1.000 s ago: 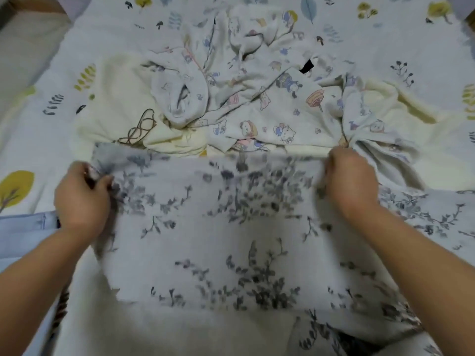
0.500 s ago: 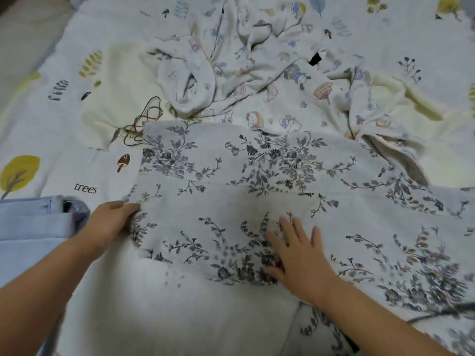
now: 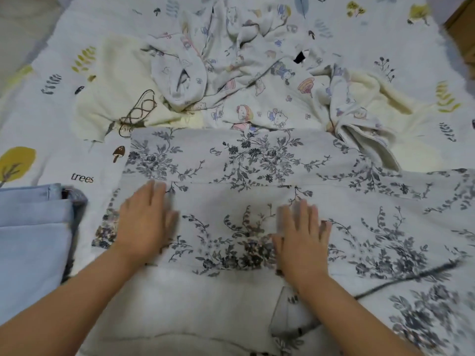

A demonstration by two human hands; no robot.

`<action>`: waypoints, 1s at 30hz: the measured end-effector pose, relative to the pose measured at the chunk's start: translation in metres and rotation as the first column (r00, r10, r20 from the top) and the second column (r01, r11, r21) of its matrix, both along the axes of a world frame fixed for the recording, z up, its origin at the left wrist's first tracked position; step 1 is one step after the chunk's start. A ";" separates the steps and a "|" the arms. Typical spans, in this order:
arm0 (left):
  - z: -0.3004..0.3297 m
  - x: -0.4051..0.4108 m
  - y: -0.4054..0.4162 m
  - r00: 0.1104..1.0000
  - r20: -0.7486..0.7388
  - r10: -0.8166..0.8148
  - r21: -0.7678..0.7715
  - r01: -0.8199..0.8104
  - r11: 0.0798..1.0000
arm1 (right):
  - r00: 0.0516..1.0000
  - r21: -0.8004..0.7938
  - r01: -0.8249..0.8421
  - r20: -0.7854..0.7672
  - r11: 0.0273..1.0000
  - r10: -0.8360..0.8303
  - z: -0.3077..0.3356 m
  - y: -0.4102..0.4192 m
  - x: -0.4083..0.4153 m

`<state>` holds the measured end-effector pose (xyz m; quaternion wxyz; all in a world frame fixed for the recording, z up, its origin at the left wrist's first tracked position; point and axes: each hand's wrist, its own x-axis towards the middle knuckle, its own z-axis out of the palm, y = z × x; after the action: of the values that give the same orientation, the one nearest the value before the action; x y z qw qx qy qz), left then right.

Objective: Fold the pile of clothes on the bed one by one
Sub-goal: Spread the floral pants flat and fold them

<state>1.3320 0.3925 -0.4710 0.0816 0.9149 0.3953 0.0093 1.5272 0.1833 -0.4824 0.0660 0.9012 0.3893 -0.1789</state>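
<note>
Both hands moved onto the floral garment (image 3: 257,163) since half a second ago: left hand (image 3: 146,222) and right hand (image 3: 300,232) lie flat, grip released, pressing it onto the bed (image 3: 51,111). Its long axis runs left-right and trails off past the right hand, so that side looks nearer for the next fold.

floral garment (image 3: 257,160): white, grey flowers | folded cloth (image 3: 30,240): light blue

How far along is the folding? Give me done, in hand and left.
Done: a light blue garment lies folded at the left edge. In hand: left hand and right hand lie flat on the grey floral garment. Left: the cartoon-print garment and cream garment lie crumpled behind.
</note>
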 end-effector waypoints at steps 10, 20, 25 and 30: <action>-0.026 0.057 -0.082 0.980 -0.149 -0.130 -0.274 0.085 0.958 | 0.972 0.012 -0.129 -0.199 0.992 0.129 0.029 -0.022 -0.002; 0.009 0.056 -0.178 0.938 0.330 -0.109 -0.499 0.272 0.823 | 0.860 -0.310 -0.506 -0.258 0.805 0.441 0.044 -0.091 -0.058; 0.008 0.054 -0.202 0.970 0.223 -0.092 -0.683 0.223 0.696 | 0.905 -0.069 -0.310 -0.325 0.948 0.273 0.067 -0.121 -0.050; 0.022 0.072 -0.223 0.910 0.380 -0.163 -0.605 0.378 0.700 | 0.818 0.268 0.050 -0.564 0.962 0.115 0.139 -0.146 -0.021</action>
<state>1.4042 0.1698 -0.4494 0.4619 0.8605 0.2146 -0.0072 1.5065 0.0378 -0.3437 -0.1751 0.7987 0.4271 -0.3859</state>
